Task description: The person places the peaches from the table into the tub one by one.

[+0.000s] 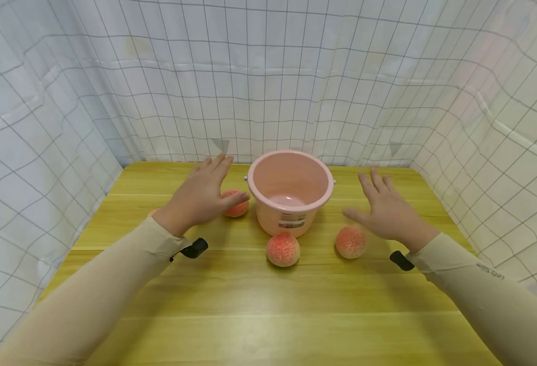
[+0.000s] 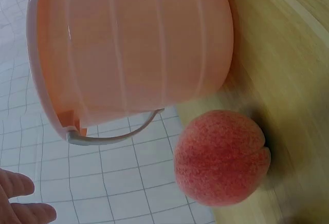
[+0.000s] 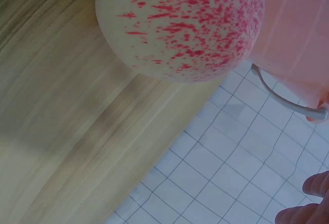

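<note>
A pink bucket point(image 1: 291, 218) stands upright on the wooden table, its inside showing bare at the bottom. My left hand point(image 1: 198, 195), fingers stretched out, hovers to its left and partly covers a red peach point(image 1: 238, 208). That peach point(image 2: 221, 157) shows its crease in the left wrist view, close by the bucket. On the other side my right hand point(image 1: 387, 209) hangs with fingers spread and nothing in its grasp. Just below its thumb lies a speckled peach point(image 1: 351, 243), and another peach point(image 1: 283, 249) sits directly before the bucket.
A sliver of another round, orange-pink thing point(image 1: 153, 212) peeks out behind my left wrist. White grid-patterned curtain point(image 1: 286, 101) encloses the table point(image 1: 259, 310) at the back and both sides. The bucket's pale handle point(image 2: 113, 139) hangs at its back.
</note>
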Available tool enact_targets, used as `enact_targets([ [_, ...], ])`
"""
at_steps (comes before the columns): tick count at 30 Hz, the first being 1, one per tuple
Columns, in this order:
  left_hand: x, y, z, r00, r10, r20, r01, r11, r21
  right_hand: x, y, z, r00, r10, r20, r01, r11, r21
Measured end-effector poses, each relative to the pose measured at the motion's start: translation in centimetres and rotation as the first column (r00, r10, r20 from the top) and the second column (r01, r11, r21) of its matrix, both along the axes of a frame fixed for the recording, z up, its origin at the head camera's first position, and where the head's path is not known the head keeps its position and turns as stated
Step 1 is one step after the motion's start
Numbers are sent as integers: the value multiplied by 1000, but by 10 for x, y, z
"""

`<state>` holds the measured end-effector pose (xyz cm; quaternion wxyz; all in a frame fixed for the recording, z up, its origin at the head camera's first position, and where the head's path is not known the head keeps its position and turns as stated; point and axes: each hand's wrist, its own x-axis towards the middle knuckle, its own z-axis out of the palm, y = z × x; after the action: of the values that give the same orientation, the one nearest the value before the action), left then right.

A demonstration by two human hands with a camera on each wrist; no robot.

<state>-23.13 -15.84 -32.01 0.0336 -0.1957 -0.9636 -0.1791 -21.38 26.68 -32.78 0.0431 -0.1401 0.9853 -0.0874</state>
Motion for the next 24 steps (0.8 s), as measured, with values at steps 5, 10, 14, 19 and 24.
enact_targets([
  [5,-2,10,1,1000,-8,-10,8,1000,28,3,5,-5,999,22,49,-21,1000,-22],
  [10,-5,22,2,1000,-26,-7,26,998,50,6,12,-13,995,46,86,-43,998,-39],
  [14,-9,29,1,999,-36,-2,36,997,61,9,14,-20,994,53,100,-48,997,-58],
  [19,-12,36,0,999,-34,13,33,998,62,12,18,-30,991,88,96,-80,994,-80],
  [24,-13,43,-1,999,-38,24,36,996,79,13,24,-40,988,118,99,-109,989,-100],
])
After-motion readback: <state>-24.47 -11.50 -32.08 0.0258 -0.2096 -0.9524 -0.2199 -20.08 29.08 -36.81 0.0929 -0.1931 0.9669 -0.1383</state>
